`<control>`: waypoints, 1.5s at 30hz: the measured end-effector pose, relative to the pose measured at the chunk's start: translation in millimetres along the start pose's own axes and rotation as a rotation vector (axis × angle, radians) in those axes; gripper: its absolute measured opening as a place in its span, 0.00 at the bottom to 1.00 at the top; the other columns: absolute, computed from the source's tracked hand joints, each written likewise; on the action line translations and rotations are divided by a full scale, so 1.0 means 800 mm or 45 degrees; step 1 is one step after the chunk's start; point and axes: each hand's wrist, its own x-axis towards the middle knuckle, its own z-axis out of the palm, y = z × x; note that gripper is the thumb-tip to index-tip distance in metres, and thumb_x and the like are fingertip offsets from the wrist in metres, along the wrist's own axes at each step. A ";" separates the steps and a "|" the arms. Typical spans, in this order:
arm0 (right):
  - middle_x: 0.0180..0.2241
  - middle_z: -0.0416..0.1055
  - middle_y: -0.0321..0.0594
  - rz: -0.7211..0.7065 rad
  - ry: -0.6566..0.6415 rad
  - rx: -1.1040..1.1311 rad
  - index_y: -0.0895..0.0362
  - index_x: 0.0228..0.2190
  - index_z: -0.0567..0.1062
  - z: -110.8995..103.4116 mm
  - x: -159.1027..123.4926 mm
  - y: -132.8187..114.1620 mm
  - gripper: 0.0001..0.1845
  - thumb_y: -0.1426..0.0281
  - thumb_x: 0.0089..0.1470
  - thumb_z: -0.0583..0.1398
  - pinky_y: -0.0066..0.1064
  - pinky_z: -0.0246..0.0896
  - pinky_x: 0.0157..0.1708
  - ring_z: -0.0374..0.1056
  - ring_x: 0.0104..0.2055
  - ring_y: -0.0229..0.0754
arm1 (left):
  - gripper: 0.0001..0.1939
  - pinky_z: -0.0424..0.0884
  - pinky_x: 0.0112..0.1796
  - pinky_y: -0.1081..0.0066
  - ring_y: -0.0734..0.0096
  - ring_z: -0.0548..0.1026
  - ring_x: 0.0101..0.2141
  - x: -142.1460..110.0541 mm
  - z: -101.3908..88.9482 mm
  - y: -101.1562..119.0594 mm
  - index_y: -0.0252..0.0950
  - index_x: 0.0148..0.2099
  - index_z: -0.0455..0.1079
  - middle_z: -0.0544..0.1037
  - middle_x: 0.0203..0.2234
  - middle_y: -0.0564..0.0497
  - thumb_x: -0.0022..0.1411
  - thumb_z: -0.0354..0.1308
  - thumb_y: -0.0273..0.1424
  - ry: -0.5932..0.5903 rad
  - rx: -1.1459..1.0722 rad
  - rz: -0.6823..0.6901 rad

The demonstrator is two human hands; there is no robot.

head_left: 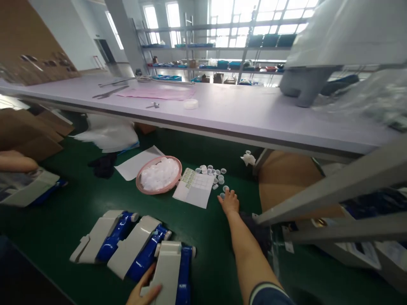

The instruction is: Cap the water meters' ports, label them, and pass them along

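My left hand point(144, 290) grips the near end of a white and blue plastic unit point(168, 271), thumb on top of its white casing. Two similar units, one in the middle point(135, 245) and one farther left point(100, 237), lie beside it on the green surface. My right hand point(230, 203) is stretched forward, palm down with fingers apart, over the edge of a group of small translucent plastic caps point(220, 178). One cap point(222, 195) lies right at its thumb and fingertips; whether it is touched I cannot tell.
A pink basket point(137, 182) heaped with translucent caps stands beside a printed sheet point(199, 197). A raised white shelf point(241, 114) runs across the back. Metal bars point(318, 199) and a cardboard box point(286, 182) stand at right. Another person's arm point(17, 162) shows at far left.
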 end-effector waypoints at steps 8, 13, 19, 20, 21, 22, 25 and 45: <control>0.39 0.67 0.45 0.289 -0.113 0.877 0.56 0.39 0.70 -0.052 -0.098 -0.023 0.30 0.46 0.55 0.44 0.33 0.62 0.34 0.64 0.36 0.41 | 0.46 0.55 0.59 0.50 0.45 0.55 0.60 -0.050 -0.010 0.034 0.36 0.64 0.53 0.57 0.62 0.42 0.49 0.60 0.54 0.089 0.417 0.019; 0.31 0.68 0.38 0.363 -0.389 1.738 0.54 0.29 0.66 -0.104 -0.242 0.004 0.37 0.37 0.51 0.36 0.27 0.53 0.19 0.59 0.21 0.34 | 0.38 0.46 0.62 0.50 0.50 0.52 0.62 -0.087 0.028 0.029 0.44 0.61 0.57 0.57 0.62 0.49 0.52 0.57 0.55 -0.027 0.510 0.564; 0.19 0.59 0.30 0.578 -0.499 2.437 0.55 0.25 0.66 -0.195 -0.425 0.086 0.29 0.41 0.50 0.51 0.24 0.52 0.17 0.58 0.19 0.32 | 0.33 0.56 0.58 0.57 0.57 0.61 0.58 -0.121 0.246 -0.011 0.38 0.59 0.61 0.66 0.56 0.43 0.56 0.57 0.50 -0.877 0.351 0.406; 0.18 0.58 0.29 0.606 -0.425 2.426 0.55 0.27 0.67 -0.210 -0.447 0.099 0.27 0.43 0.50 0.54 0.23 0.52 0.16 0.56 0.19 0.31 | 0.34 0.56 0.58 0.58 0.57 0.60 0.59 -0.126 0.288 -0.025 0.37 0.58 0.61 0.65 0.57 0.42 0.54 0.59 0.49 -1.002 0.385 0.277; 0.18 0.57 0.28 0.635 -0.326 2.395 0.54 0.30 0.68 -0.223 -0.466 0.110 0.24 0.46 0.49 0.57 0.22 0.52 0.16 0.56 0.19 0.31 | 0.35 0.56 0.58 0.59 0.58 0.59 0.60 -0.132 0.328 -0.040 0.37 0.58 0.61 0.63 0.59 0.42 0.53 0.61 0.48 -1.104 0.451 0.147; 0.19 0.58 0.27 0.661 -0.206 2.344 0.53 0.33 0.69 -0.235 -0.482 0.119 0.21 0.49 0.48 0.60 0.22 0.51 0.16 0.55 0.18 0.30 | 0.35 0.55 0.58 0.58 0.57 0.57 0.60 -0.138 0.366 -0.057 0.38 0.57 0.62 0.61 0.60 0.42 0.50 0.64 0.46 -1.143 0.545 0.019; 0.22 0.61 0.26 0.744 0.185 2.155 0.49 0.39 0.67 -0.264 -0.520 0.142 0.25 0.62 0.39 0.70 0.20 0.50 0.14 0.58 0.19 0.29 | 0.36 0.51 0.57 0.48 0.48 0.57 0.59 -0.158 0.454 -0.105 0.34 0.53 0.65 0.62 0.58 0.37 0.46 0.67 0.47 -1.164 0.702 -0.139; 0.38 0.72 0.38 0.687 0.410 1.551 0.52 0.43 0.70 -0.305 -0.446 0.228 0.27 0.57 0.41 0.66 0.26 0.61 0.20 0.66 0.26 0.34 | 0.36 0.65 0.43 0.65 0.58 0.67 0.45 -0.165 0.317 -0.065 0.35 0.49 0.61 0.70 0.44 0.44 0.42 0.70 0.46 -1.256 0.608 0.475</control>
